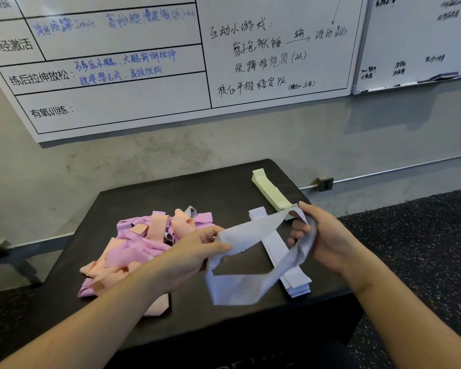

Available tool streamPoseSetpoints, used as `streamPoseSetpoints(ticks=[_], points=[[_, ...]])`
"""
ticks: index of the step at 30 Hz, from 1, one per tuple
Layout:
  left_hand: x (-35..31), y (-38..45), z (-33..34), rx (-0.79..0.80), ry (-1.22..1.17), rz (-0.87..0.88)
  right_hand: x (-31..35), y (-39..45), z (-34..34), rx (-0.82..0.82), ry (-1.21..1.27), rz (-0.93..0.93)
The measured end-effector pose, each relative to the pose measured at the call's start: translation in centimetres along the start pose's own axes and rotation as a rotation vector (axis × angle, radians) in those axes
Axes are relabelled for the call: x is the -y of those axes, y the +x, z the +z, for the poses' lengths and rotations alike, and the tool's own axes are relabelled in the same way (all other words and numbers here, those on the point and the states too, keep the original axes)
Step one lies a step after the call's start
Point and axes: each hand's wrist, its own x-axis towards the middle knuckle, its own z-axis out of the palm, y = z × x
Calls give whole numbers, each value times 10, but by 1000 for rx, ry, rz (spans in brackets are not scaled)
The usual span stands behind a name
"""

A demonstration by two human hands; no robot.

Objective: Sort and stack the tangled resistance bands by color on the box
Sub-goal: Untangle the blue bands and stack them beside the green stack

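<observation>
Both hands, left hand (197, 251) and right hand (322, 241), pinch one pale lavender band (245, 275) at centre frame above the lavender stack (296, 283) on the box (144, 198); soft, light and floppy, it is probably best held by its ends.

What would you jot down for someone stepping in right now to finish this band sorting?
Left hand: grip pinching one end of a pale lavender band, held above the box.
Right hand: grip curled round the same band's other end.
Done: a flat lavender stack lies under the held band; a pale green stack sits at the box's far right.
Left: lay the held band on the lavender stack, then untangle the pink and peach pile on the box's left, where at least one lavender band is mixed in, and start stacks for those colours.
</observation>
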Motion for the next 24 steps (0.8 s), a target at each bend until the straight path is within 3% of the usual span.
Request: streamPoseSetpoints(ticks=[3, 6, 8, 11, 16, 20, 24], points=[[2, -7, -6, 30, -57, 28, -4, 1, -3, -31, -241, 64], [-1, -10, -6, -34, -131, 106, -13, 1, -2, -123, -599, 61], [-5, -10, -2, -91, -173, 138, -20, 0, 5, -92, -742, 25], [-6, -7, 3, -143, -246, 177, -31, 0, 22, -7, -696, -72], [-4, -4, 13, -188, -237, 229, -44, -5, 52, 149, -605, -427], [-3, -5, 13, -186, -224, 261, -55, -1, 68, 133, -780, -547], [4, -2, 8, -279, -149, 245, -55, 4, 75, 96, -695, -572]])
